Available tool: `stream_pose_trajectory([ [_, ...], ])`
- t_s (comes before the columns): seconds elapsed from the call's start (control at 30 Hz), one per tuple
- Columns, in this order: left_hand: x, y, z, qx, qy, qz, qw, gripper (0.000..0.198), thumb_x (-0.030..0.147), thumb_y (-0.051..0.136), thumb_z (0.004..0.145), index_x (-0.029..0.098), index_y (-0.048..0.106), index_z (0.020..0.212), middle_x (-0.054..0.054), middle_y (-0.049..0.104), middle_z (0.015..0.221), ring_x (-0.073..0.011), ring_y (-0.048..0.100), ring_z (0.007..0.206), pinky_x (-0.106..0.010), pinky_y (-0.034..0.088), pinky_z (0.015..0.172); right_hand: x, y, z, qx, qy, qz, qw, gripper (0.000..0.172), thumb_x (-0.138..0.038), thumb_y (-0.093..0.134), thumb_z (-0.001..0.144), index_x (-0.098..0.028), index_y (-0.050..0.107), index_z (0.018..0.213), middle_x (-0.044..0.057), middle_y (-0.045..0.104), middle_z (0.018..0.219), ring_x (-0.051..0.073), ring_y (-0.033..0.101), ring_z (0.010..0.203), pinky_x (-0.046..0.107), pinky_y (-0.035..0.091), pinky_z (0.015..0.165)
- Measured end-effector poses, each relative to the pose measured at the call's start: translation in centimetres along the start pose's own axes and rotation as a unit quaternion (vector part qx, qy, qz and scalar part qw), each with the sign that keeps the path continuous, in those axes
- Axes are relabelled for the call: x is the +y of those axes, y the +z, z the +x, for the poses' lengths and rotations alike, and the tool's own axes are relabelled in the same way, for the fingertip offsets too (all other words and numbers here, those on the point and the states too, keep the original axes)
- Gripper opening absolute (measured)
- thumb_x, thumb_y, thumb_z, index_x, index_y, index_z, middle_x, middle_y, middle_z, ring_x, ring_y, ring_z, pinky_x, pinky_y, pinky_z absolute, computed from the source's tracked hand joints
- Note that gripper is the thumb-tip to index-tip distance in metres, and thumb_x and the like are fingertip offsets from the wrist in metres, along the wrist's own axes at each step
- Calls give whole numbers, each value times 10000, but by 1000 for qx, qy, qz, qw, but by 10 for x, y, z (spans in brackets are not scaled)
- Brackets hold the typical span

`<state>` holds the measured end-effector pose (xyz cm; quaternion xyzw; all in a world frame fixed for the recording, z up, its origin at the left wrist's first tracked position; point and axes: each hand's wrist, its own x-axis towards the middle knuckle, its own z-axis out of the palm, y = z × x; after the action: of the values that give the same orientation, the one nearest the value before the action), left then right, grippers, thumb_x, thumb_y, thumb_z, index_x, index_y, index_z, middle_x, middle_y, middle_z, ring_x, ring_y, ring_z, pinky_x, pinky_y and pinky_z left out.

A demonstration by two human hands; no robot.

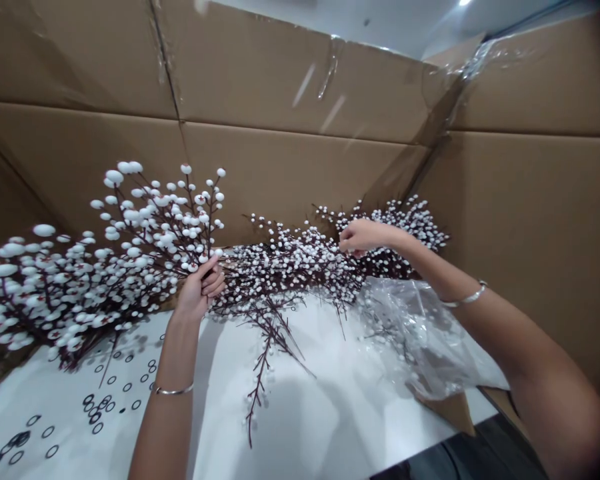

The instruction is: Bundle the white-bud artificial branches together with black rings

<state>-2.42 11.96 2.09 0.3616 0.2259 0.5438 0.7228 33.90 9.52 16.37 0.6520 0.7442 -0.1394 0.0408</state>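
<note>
Head view: my left hand (199,290) grasps the stems of a white-berry spray (155,220), fingers curled firmly, branches fanning up and left. My right hand (364,237), fingers pinched, sits among the dark-stemmed sprays (285,267) at the far side; I cannot tell whether it holds a stem. A clear plastic bag (415,333) lies right on the white surface (290,407), cardboard walls (300,73) beyond.

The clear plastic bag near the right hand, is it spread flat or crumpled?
Crumpled: the plastic bag lies in bunched folds on the white surface, with shiny creases across it.
</note>
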Motion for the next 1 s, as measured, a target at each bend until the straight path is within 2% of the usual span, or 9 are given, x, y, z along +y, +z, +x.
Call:
stream_pose_trajectory([
  [0.1,1,-2,1,0,-3,-3,1000,315,227,592,905,141,527,610,98,251,390,-25,197,296,-165,185,310,-2,-31,8,-16,13,9,1000,166,-244,550,742,-146,616,625,63,654,621,167,613,566,298,468,576],
  [0.2,0,-4,1,-5,5,-5,1000,300,227,599,901,143,531,621,101,252,398,-23,193,297,-162,180,309,-9,-42,17,-54,-4,3,999,155,-249,561,742,-143,636,657,57,651,623,170,614,575,305,481,588],
  [0.37,-1,-5,2,-4,12,-8,1000,280,229,608,894,141,548,636,104,251,399,-20,187,299,-160,186,313,-38,-14,26,-235,-50,-37,970,169,-262,594,743,-140,647,638,56,648,612,178,619,608,300,476,593],
  [0.47,-1,-5,2,-5,9,-13,1000,283,230,619,886,140,541,630,104,254,398,-18,184,299,-158,183,311,-50,2,22,-259,12,-121,958,194,-263,652,728,-135,631,583,71,621,575,211,630,628,326,474,598],
  [0.63,-1,-4,2,0,0,-13,1000,288,224,632,875,143,525,620,105,255,394,-19,193,295,-154,183,308,-52,17,14,-339,14,-97,936,190,-283,704,709,-133,655,603,62,601,574,225,637,669,341,471,626],
  [0.77,-2,-1,2,4,-8,-2,1000,303,228,626,884,148,505,617,108,250,398,-18,191,289,-149,188,307,-50,28,13,-356,1,-99,929,197,-258,682,710,-127,641,568,66,614,567,204,613,633,345,457,624],
  [0.9,-2,1,1,8,-1,6,1000,309,231,614,895,144,510,617,106,248,401,-19,195,289,-148,184,306,-45,28,14,-263,-12,-126,957,327,-252,647,753,-155,586,446,80,618,529,154,529,516,363,427,603],
  [0.93,-1,1,1,8,-1,8,1000,307,233,615,896,143,514,620,105,250,403,-19,200,290,-147,187,308,-42,26,14,-259,-18,-120,958,329,-275,647,761,-159,599,457,86,632,549,155,528,521,358,421,596],
  [1.0,-1,2,0,8,-2,11,1000,308,238,617,896,142,517,620,104,252,404,-20,207,292,-147,193,311,-35,22,16,-314,-33,-62,947,310,-385,653,778,-158,666,567,99,686,651,177,576,589,340,424,590],
])
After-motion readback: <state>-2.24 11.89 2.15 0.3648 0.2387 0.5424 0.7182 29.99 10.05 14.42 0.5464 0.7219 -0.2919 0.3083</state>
